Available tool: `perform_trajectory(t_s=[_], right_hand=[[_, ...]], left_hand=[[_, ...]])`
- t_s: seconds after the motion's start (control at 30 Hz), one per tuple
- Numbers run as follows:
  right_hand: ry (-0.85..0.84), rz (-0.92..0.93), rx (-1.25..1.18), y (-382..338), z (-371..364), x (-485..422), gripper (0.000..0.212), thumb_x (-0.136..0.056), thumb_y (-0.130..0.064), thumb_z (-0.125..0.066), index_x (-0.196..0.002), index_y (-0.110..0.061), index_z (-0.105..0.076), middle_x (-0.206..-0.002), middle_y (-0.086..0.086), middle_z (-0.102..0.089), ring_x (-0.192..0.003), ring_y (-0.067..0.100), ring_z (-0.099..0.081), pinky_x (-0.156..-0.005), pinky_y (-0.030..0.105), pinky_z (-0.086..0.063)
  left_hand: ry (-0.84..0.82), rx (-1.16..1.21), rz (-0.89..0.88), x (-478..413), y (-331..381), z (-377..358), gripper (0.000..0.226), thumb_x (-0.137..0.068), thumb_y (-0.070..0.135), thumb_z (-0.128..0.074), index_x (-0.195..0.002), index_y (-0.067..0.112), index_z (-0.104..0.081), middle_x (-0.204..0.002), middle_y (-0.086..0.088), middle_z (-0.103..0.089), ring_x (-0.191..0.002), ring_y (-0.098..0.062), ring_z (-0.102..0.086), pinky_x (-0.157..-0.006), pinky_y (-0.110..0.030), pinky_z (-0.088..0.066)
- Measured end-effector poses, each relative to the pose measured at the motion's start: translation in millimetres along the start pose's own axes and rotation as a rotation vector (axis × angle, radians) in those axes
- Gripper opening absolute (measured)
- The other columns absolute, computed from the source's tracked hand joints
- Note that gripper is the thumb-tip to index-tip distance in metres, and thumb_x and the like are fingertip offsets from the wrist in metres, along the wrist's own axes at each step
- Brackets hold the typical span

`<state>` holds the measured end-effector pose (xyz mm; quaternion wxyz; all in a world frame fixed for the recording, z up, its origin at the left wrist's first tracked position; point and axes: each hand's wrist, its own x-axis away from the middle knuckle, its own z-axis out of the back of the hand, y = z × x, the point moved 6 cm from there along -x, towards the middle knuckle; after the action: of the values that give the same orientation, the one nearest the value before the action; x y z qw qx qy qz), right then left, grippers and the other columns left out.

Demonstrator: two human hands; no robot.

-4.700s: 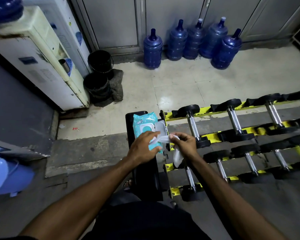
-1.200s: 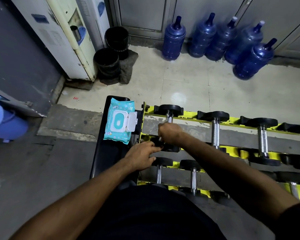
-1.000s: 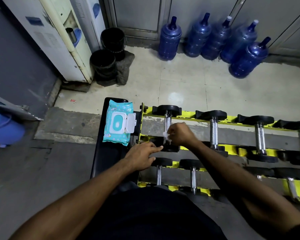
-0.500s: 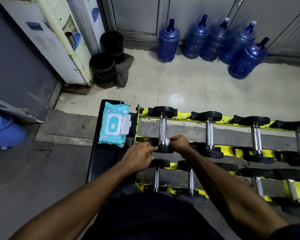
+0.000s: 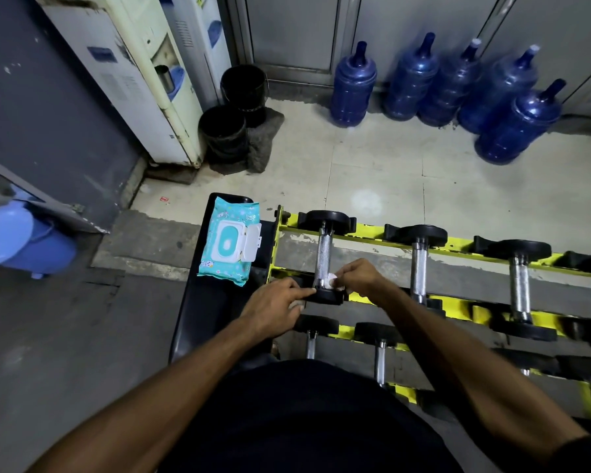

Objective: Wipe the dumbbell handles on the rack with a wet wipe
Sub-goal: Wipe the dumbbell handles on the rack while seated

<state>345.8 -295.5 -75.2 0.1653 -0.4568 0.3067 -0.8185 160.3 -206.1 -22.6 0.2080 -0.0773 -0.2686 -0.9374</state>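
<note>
A yellow rack (image 5: 369, 231) holds black dumbbells with chrome handles in two tiers. My right hand (image 5: 357, 277) pinches a white wet wipe (image 5: 331, 280) against the near end of the leftmost upper dumbbell's handle (image 5: 323, 257). My left hand (image 5: 276, 307) rests on that dumbbell's near black head (image 5: 330, 296), fingers extended along its edge. Further dumbbell handles (image 5: 418, 271) lie to the right, and smaller ones (image 5: 380, 361) sit on the lower tier.
A teal wet-wipe pack (image 5: 231, 247) with its lid flipped open lies on a black bench (image 5: 198, 302) left of the rack. Several blue water jugs (image 5: 434, 87) line the far wall. Two black bins (image 5: 234, 112) and a water dispenser (image 5: 133, 80) stand at the left.
Since 4.7 s ago my right hand pulled the wipe from the pack and carried it to the dumbbell. Over the last second it slid down the handle toward the near head; my left hand stayed.
</note>
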Motion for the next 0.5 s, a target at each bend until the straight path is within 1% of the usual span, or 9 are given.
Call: perform_trajectory(t_s=[0.03, 0.07, 0.17, 0.23, 0.27, 0.33, 0.37, 0.43, 0.5], right_hand=[[0.007, 0.029, -0.025, -1, 3, 0, 0.005, -0.075, 0.002, -0.079, -0.074, 0.001, -0.074, -0.057, 0.004, -0.063, -0.045, 0.014, -0.053, -0.036, 0.016, -0.035], [0.032, 0.062, -0.04, -3, 3, 0, 0.008, -0.074, -0.001, -0.082, -0.073, -0.002, -0.074, -0.058, 0.002, -0.066, -0.046, 0.013, -0.057, -0.039, 0.018, -0.039], [0.246, 0.224, -0.009, -9, 1, -4, 0.01, -0.074, -0.012, -0.083, -0.083, -0.01, -0.079, -0.074, -0.002, -0.075, -0.063, 0.008, -0.068, -0.06, 0.028, -0.057], [0.324, 0.38, 0.085, -19, -1, 4, 0.011, -0.078, -0.012, -0.079, -0.089, -0.012, -0.079, -0.082, -0.002, -0.075, -0.072, 0.008, -0.068, -0.069, 0.027, -0.057], [0.307, 0.502, 0.182, -27, -3, 10, 0.01, -0.079, -0.009, -0.077, -0.088, -0.012, -0.079, -0.083, 0.0, -0.073, -0.072, 0.01, -0.066, -0.068, 0.025, -0.053], [0.168, 0.737, 0.41, -39, -11, 20, 0.013, -0.076, -0.006, -0.076, -0.084, -0.015, -0.08, -0.082, 0.003, -0.072, -0.072, 0.016, -0.064, -0.065, 0.025, -0.048], [0.093, 0.79, 0.525, -42, -15, 22, 0.015, -0.076, -0.008, -0.076, -0.086, -0.018, -0.08, -0.085, 0.003, -0.072, -0.075, 0.019, -0.065, -0.064, 0.025, -0.048], [0.057, 0.754, 0.729, -47, -16, 16, 0.018, -0.079, -0.016, -0.073, -0.092, -0.026, -0.079, -0.096, -0.001, -0.072, -0.085, 0.022, -0.067, -0.065, 0.027, -0.05], [0.161, 0.713, 0.829, -60, -14, 14, 0.018, -0.086, -0.02, -0.068, -0.099, -0.027, -0.078, -0.107, -0.002, -0.07, -0.093, 0.024, -0.066, -0.068, 0.031, -0.052]], left_hand=[[0.005, 0.013, 0.008, -2, 0, 0, 0.045, -0.097, 0.033, -0.055, -0.142, 0.038, -0.052, -0.116, 0.007, -0.058, -0.108, -0.014, -0.055, -0.089, -0.033, -0.049], [0.011, 0.021, 0.013, -3, -1, 0, 0.044, -0.097, 0.033, -0.056, -0.14, 0.039, -0.054, -0.113, 0.007, -0.058, -0.106, -0.013, -0.055, -0.088, -0.032, -0.049], [0.016, 0.038, 0.02, -5, -2, 0, 0.042, -0.096, 0.033, -0.057, -0.137, 0.041, -0.056, -0.107, 0.007, -0.057, -0.103, -0.012, -0.055, -0.087, -0.031, -0.047], [0.013, 0.051, 0.026, -6, -4, 0, 0.041, -0.097, 0.032, -0.057, -0.136, 0.043, -0.056, -0.104, 0.007, -0.057, -0.1, -0.012, -0.055, -0.087, -0.032, -0.047], [0.011, 0.056, 0.029, -7, -5, 0, 0.041, -0.096, 0.032, -0.057, -0.136, 0.043, -0.057, -0.103, 0.008, -0.057, -0.099, -0.012, -0.055, -0.086, -0.032, -0.048], [0.014, 0.06, 0.036, -8, -6, 1, 0.04, -0.095, 0.032, -0.058, -0.134, 0.044, -0.059, -0.102, 0.008, -0.058, -0.097, -0.012, -0.056, -0.085, -0.033, -0.049], [0.017, 0.063, 0.038, -8, -7, 1, 0.039, -0.095, 0.032, -0.059, -0.133, 0.044, -0.059, -0.101, 0.008, -0.058, -0.096, -0.012, -0.057, -0.085, -0.032, -0.049], [0.02, 0.065, 0.035, -8, -7, 1, 0.039, -0.095, 0.031, -0.06, -0.132, 0.043, -0.06, -0.101, 0.009, -0.058, -0.096, -0.011, -0.057, -0.081, -0.029, -0.047], [0.015, 0.064, 0.031, -9, -6, 1, 0.039, -0.095, 0.031, -0.06, -0.133, 0.043, -0.06, -0.101, 0.01, -0.057, -0.095, -0.01, -0.056, -0.077, -0.026, -0.043]])
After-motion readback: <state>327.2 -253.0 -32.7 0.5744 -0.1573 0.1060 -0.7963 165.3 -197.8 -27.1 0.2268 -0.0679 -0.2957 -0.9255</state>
